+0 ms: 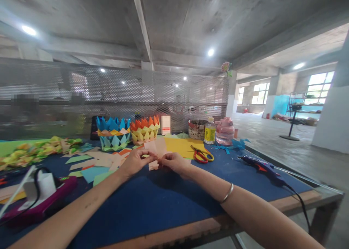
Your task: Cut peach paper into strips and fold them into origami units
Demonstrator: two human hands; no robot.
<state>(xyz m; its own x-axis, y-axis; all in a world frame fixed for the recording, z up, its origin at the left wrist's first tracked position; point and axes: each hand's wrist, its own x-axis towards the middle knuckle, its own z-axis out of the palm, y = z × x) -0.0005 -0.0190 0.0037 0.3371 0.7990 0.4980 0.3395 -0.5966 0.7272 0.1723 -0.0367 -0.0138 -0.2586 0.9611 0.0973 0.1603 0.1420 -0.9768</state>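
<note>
My left hand (138, 161) and my right hand (174, 163) meet over the blue table cover (152, 201), both pinched on a small piece of pale pink paper (153, 149) that stands up between the fingertips. A silver bangle (227, 193) is on my right wrist. Just behind the hands lie more paper sheets, among them a yellow sheet (178, 146). Red-and-yellow scissors (201, 155) rest to the right of my right hand.
Two folded paper baskets, blue (113, 132) and orange-yellow (145, 129), stand at the back. A woven basket (197, 129), small bottle (210, 131) and pink jar (224, 131) sit back right. A blue glue gun (261, 166) lies right; a power strip (40, 198) left.
</note>
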